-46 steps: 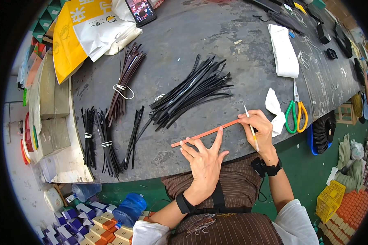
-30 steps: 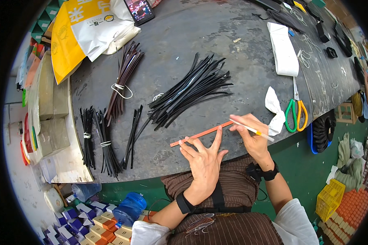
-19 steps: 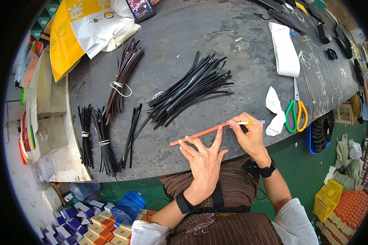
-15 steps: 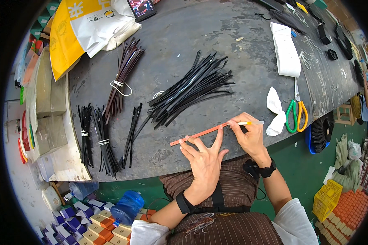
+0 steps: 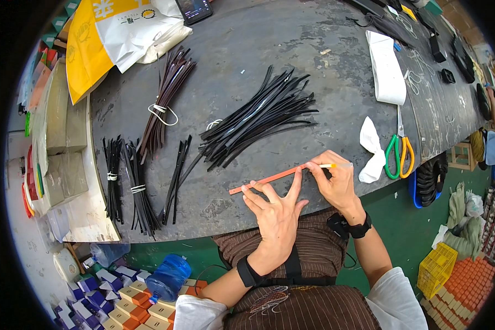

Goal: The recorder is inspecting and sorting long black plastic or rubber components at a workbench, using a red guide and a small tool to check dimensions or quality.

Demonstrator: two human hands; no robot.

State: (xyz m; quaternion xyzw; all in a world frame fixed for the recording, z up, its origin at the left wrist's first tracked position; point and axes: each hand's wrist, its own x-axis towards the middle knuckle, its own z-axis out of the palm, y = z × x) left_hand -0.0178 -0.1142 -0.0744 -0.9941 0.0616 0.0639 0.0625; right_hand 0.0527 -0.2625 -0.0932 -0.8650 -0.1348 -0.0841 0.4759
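An orange-red narrow strip (image 5: 280, 175) lies slantwise on the dark table near its front edge. My left hand (image 5: 272, 214) rests on it with fingers spread, several fingertips pressing along its length. My right hand (image 5: 334, 179) is at the strip's right end, thumb and fingers pinched round a slim pen (image 5: 329, 165) with a yellow part and a pale, see-through end sticking out to the right. The pen's tip is hidden by the fingers. Beyond my hands lies a large loose bundle of black strips (image 5: 258, 121).
Tied strip bundles (image 5: 159, 113) lie at the left, beside a few loose black strips (image 5: 177, 181). Scissors (image 5: 400, 154) with green and orange handles, a white cloth piece (image 5: 371, 151) and a white band (image 5: 388, 69) lie right. A yellow-white bag (image 5: 93, 49) and phone (image 5: 194, 10) are at the back.
Both hands and the orange-red strip are almost where they were. The view has shifted slightly, and the phone's screen picture has changed.
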